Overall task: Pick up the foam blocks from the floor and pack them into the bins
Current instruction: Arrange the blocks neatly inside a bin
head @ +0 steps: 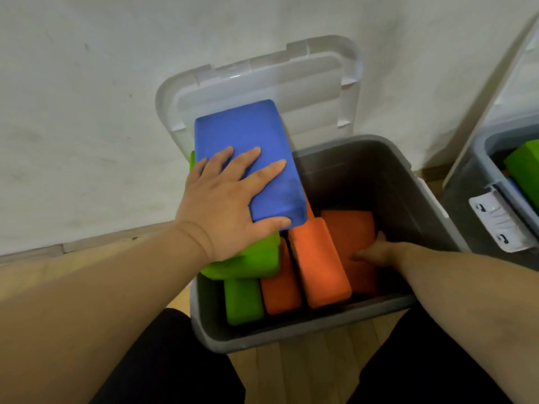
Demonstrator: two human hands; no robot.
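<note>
- The blue block (248, 129) lies tilted on top of a green block (250, 260), at the far left of the grey bin (291, 330). It sticks up over the rim, so I think it does not fit in yet.
- The left hand (221, 205) lies flat on the blue block with its fingers spread wide. The thumb rests at the near end. I think it is holding the block steady so it does not slide.
- The right hand (376, 249) is well apart from the left one, down inside the bin on the right. It touches the right orange block (353, 237). I cannot tell if it grips the block or just pushes it. I think it wants to make room.
- The lid (262, 80) is open and leans back on the wall (87, 112), so the way in is free.
- In this bin I count one blue block, two green ones and three orange ones. The second green block (242, 301) stands at the near left. The other orange blocks (280, 287) (318, 263) stand side by side in the middle.
- There are two bins. The second bin (481, 153) stands on the right, with one green block (522, 161) showing inside.
- I see no blocks on the floor (306, 368) here.
</note>
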